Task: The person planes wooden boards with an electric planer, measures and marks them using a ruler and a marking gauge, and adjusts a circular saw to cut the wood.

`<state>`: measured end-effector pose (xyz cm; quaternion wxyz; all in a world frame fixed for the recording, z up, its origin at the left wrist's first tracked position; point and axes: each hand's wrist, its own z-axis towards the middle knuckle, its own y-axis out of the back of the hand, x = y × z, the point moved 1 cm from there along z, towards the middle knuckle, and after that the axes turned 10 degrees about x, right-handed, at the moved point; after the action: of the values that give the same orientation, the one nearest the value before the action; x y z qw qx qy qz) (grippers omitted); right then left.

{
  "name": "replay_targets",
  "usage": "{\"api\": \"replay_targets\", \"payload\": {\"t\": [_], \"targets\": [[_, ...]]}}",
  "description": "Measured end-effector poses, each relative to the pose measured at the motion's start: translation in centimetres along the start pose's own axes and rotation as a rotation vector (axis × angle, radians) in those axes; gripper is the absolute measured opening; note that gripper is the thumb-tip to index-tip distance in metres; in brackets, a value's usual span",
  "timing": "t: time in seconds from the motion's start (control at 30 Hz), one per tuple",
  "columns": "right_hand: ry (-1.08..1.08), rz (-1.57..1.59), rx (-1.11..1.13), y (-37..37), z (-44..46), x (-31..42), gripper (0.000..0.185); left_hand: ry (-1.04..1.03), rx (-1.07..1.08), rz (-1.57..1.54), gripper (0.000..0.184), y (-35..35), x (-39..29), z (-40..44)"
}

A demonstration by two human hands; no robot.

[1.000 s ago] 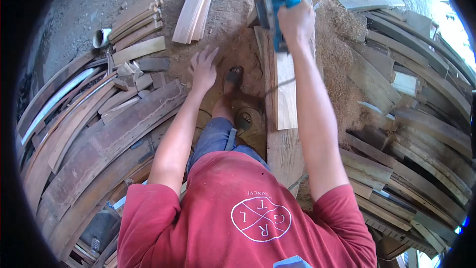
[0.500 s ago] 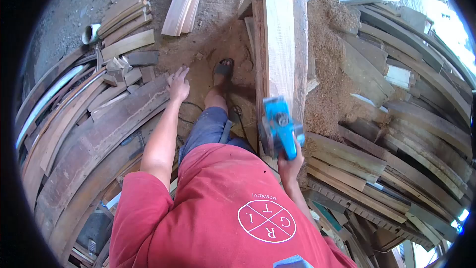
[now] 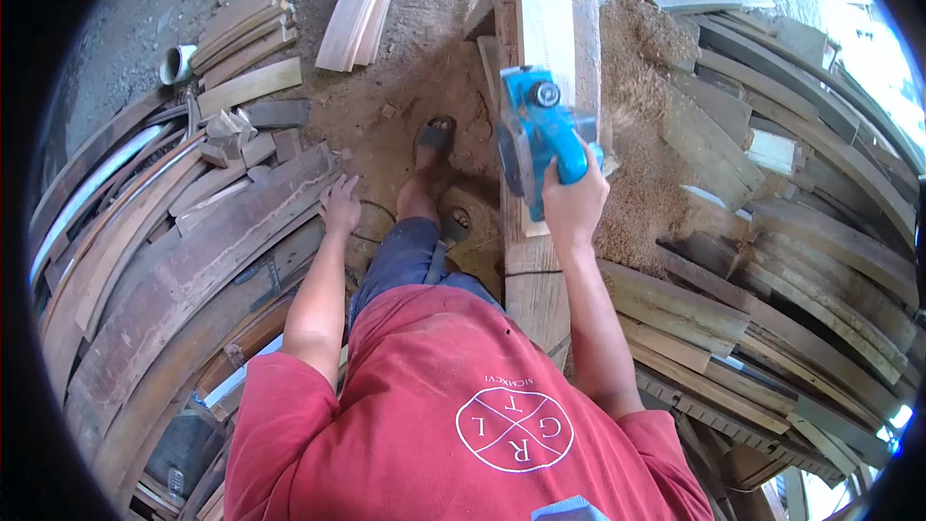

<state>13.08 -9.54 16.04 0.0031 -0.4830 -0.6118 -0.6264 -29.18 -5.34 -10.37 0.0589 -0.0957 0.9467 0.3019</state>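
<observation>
While R hand (image 3: 577, 205) fingers wrap planer (image 3: 542, 123), L hand (image 3: 340, 207) fingers spread; btl (image 3: 176, 480) contents unclear.

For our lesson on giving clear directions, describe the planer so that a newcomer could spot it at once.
Find the long beam running up the picture, right of centre, with a pale board on it. Over that board, gripped in the right hand, is the planer. Unlike the board and beam, it is bright blue, with a round dark knob.
</observation>
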Motion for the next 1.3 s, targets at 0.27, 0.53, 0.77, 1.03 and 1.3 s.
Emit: {"api": "replay_targets", "payload": {"t": [0.27,0.53,0.77,1.03,1.3], "targets": [[0.011,-0.068,-0.05,-1.5,12.5,5.9,0.038,0.077,-0.017,-0.033,0.053,2.7,-0.3,-0.2],[-0.001,-0.085,-0.093,-3.2,24.1,11.6,0.031,-0.187,-0.116,0.043,0.055,7.9,-8.0,1.5],[0.053,0.423,0.204,-1.9,19.8,5.4,0.019,-0.457,-0.174,-0.024,0.056,13.2,-14.6,4.4],[-0.355,0.473,-0.046,5.2,-10.7,-6.3,0.029,-0.574,-0.127,-0.261,0.098,6.5,-27.1,-4.9],[-0.528,0.332,-0.384,5.9,-27.5,-13.5,0.03,-0.248,-0.077,-0.192,0.149,-2.9,-41.0,-15.9]]}}
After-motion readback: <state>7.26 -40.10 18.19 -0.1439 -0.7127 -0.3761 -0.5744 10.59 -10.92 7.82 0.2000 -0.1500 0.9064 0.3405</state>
